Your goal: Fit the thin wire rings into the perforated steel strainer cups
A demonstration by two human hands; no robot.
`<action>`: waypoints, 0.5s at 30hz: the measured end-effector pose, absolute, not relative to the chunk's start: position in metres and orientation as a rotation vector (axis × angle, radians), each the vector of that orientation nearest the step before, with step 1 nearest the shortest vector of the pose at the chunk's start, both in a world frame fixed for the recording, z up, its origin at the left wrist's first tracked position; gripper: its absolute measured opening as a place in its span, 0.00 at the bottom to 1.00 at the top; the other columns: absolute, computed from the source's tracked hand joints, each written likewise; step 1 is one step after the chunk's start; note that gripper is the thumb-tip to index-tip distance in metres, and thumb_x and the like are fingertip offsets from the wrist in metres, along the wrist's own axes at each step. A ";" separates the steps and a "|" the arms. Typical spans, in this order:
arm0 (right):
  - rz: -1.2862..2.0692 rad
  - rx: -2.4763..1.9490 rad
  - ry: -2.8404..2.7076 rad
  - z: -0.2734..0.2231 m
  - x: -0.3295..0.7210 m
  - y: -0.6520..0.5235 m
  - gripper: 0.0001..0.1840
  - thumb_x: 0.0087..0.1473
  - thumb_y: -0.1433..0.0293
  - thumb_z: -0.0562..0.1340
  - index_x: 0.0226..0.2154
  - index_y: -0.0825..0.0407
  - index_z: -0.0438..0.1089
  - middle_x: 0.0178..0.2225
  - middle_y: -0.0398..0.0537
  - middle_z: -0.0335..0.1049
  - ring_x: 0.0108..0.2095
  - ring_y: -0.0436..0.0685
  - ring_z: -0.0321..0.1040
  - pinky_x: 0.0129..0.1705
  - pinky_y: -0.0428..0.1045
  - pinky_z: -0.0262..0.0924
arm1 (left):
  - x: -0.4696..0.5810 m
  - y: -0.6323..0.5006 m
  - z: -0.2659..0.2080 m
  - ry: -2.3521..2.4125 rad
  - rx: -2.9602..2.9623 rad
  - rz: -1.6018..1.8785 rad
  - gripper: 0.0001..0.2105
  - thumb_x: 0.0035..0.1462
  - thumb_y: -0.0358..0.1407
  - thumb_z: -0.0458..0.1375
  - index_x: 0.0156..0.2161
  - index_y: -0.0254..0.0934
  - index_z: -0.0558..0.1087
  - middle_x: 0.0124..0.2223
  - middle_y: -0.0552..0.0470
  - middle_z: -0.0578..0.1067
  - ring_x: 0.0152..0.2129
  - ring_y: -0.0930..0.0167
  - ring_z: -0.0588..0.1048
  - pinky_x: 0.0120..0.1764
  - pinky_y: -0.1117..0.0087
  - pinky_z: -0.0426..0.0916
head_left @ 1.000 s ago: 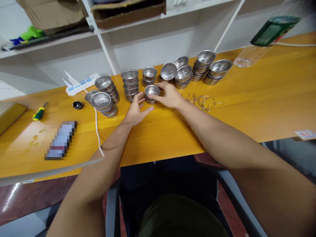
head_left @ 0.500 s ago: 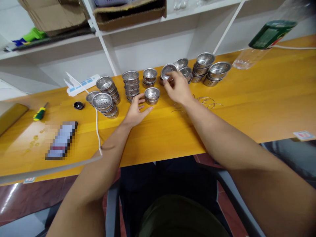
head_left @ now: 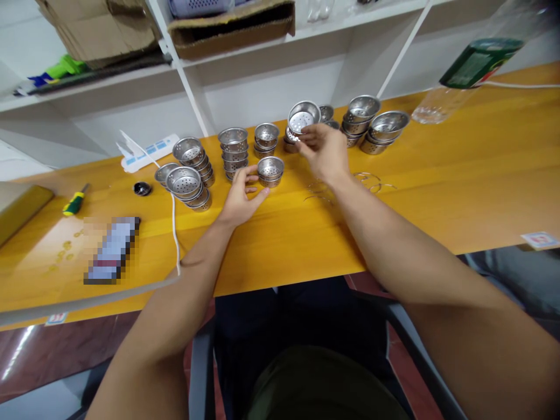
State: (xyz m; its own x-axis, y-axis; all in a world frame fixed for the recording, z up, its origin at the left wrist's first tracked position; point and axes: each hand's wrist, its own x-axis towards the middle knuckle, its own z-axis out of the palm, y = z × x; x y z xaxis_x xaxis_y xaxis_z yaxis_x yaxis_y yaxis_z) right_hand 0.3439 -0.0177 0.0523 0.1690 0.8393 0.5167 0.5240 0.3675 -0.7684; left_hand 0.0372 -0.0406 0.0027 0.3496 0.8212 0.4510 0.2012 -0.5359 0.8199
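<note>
Two bare hands work over the desk (head_left: 271, 256), with metal cups around them. The right hand (head_left: 324, 150) pinches a perforated cup (head_left: 303, 115) between thumb and fingers at its lower right side. This cup tilts, its open mouth facing the person, and seems to be off the desk, just above another cup (head_left: 290, 143), though blur around the fingertips makes that gap hard to judge.

The left hand (head_left: 242, 195) is open and grips nothing, its fingers and thumb spread beside a short stack (head_left: 270, 172) that stands upright between the two hands. Whether those fingertips touch the stack, I cannot tell. Just behind the left fingers is a tall stack (head_left: 233, 146), its lower right part covered by them. A small stack (head_left: 265, 139) stands behind the short one, well within reach of both hands.

The right hand hides much of the back cups (head_left: 326, 113), leaving only parts of their rims in view. Its wrist and forearm also cover some of the thin wires (head_left: 375, 177), which are faint against the wood; how many there are is unclear. Farther left, the phone (head_left: 112, 249) is pixelated, so its screen cannot be read. The bottle (head_left: 475, 65) at the upper right smears into a dark corner, and its top is lost. Above, the cardboard box (head_left: 102, 32) on the shelf (head_left: 245, 51) is cut off by the upper edge.
</note>
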 end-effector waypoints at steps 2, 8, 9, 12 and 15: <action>0.367 -1.181 -1.486 0.062 0.343 -0.029 0.18 0.75 0.54 0.81 0.57 0.47 0.87 0.52 0.61 0.94 0.52 0.71 0.91 0.62 0.67 0.88 | 0.037 -0.041 0.004 0.833 2.021 1.266 0.34 0.74 0.45 0.77 0.78 0.50 0.72 0.78 0.37 0.77 0.68 0.54 0.86 0.62 0.52 0.89; 0.679 -0.812 -1.784 0.083 0.302 -0.085 0.33 0.67 0.34 0.85 0.44 0.44 0.87 0.35 0.47 0.85 0.34 0.61 0.78 0.42 0.59 0.78 | 0.038 -0.041 0.001 0.663 2.119 1.332 0.54 0.72 0.61 0.82 0.88 0.57 0.56 0.89 0.36 0.69 0.85 0.45 0.77 0.81 0.41 0.81; 0.716 -0.765 -1.823 0.083 0.296 -0.091 0.33 0.67 0.33 0.84 0.43 0.45 0.88 0.34 0.45 0.84 0.32 0.59 0.76 0.39 0.57 0.75 | 0.038 -0.040 0.000 0.652 2.122 1.311 0.55 0.71 0.63 0.82 0.88 0.56 0.57 0.87 0.36 0.72 0.84 0.45 0.78 0.81 0.40 0.81; 0.667 -0.701 -1.885 0.083 0.291 -0.095 0.32 0.72 0.35 0.82 0.39 0.46 0.88 0.30 0.44 0.78 0.30 0.55 0.67 0.33 0.54 0.63 | 0.036 -0.037 -0.001 0.654 2.123 1.318 0.56 0.68 0.64 0.84 0.86 0.54 0.57 0.82 0.36 0.75 0.82 0.45 0.80 0.80 0.40 0.82; 0.502 -0.613 -1.944 0.084 0.297 -0.091 0.25 0.80 0.42 0.78 0.44 0.46 0.92 0.39 0.48 0.82 0.35 0.57 0.71 0.37 0.54 0.65 | 0.035 -0.038 0.007 0.607 2.141 1.353 0.58 0.66 0.57 0.86 0.86 0.54 0.55 0.81 0.36 0.75 0.81 0.46 0.80 0.80 0.41 0.82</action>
